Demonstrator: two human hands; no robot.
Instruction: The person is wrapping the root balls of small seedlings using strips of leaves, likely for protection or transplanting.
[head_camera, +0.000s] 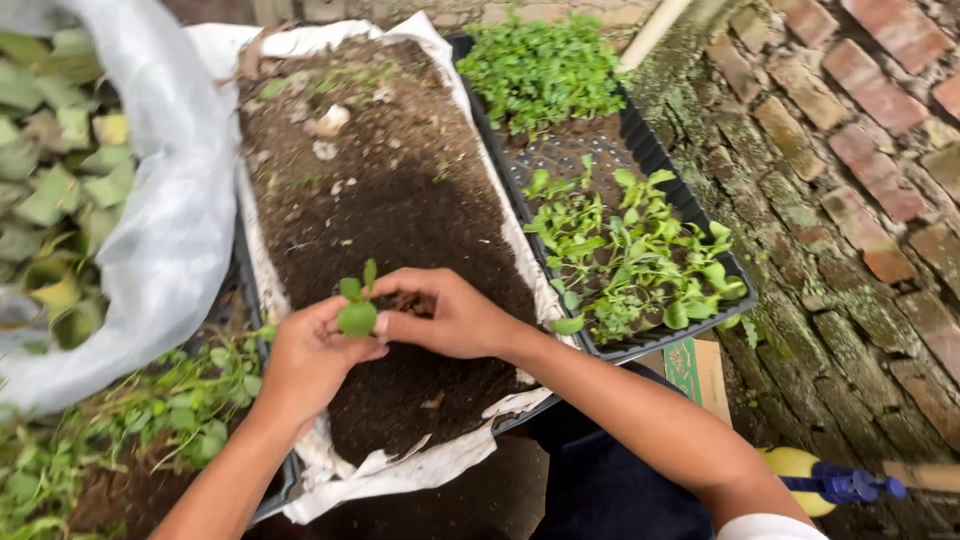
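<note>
L hand + R hand both pinch small green seedling w/ fingers closed round it, just over soil tray, black seedling tray beside at right.

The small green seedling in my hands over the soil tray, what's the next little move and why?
Probably lower the small green seedling into the dark soil of the white-lined planting tray right beneath it. The left hand and right hand both pinch it just above the soil, which looks loose and unplanted there, while the black seedling tray beside it is crowded with similar plants.
</note>
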